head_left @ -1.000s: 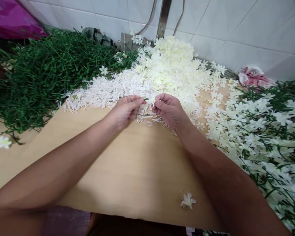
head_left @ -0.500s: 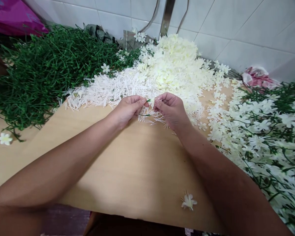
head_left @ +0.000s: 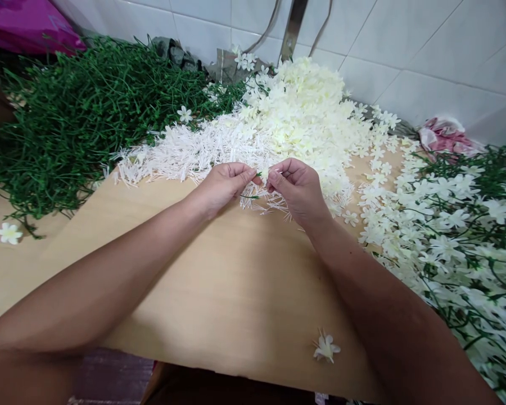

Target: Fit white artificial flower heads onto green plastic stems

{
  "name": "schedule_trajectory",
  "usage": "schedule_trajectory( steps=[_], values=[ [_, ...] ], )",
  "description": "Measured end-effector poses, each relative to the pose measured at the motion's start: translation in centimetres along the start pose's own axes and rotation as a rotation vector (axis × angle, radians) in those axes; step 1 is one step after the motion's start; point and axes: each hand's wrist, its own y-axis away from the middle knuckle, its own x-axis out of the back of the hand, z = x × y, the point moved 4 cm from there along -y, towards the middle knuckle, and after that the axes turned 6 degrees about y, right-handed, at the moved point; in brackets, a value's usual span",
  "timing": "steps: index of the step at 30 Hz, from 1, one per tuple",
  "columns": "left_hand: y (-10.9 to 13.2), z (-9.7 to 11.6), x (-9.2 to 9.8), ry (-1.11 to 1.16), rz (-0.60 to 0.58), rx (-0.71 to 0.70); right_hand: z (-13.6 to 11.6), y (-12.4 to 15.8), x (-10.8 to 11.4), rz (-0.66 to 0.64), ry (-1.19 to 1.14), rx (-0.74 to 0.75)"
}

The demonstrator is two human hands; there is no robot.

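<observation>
My left hand (head_left: 230,183) is closed in a pinch on a green artificial flower stem (head_left: 249,196), part of which sticks out below the fingers. Close beside it, my right hand (head_left: 297,183) pinches a small whitish flower piece, mostly hidden by the fingertips. The two sets of fingertips nearly meet, a little above the cardboard. Behind them lies a heap of thin white stamens (head_left: 211,143), with a larger mound of cream flower heads (head_left: 307,107) adjoining it.
A big pile of green stems (head_left: 96,112) spreads at the left. Assembled white flowers on stems (head_left: 455,247) heap up at the right. Single flowers lie on the cardboard (head_left: 211,292), one near the front edge (head_left: 326,347). A tiled wall (head_left: 409,45) stands behind.
My right hand has brought the flower piece up to the stem end at my left fingertips, so less green shows between them. The whole view has shifted slightly.
</observation>
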Motion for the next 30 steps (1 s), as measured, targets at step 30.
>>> schedule_trajectory(
  steps=[30],
  values=[
    [-0.1,-0.5,-0.7,-0.236,-0.030,-0.112,-0.1,1.0,-0.5,-0.005,0.413,0.212]
  ],
)
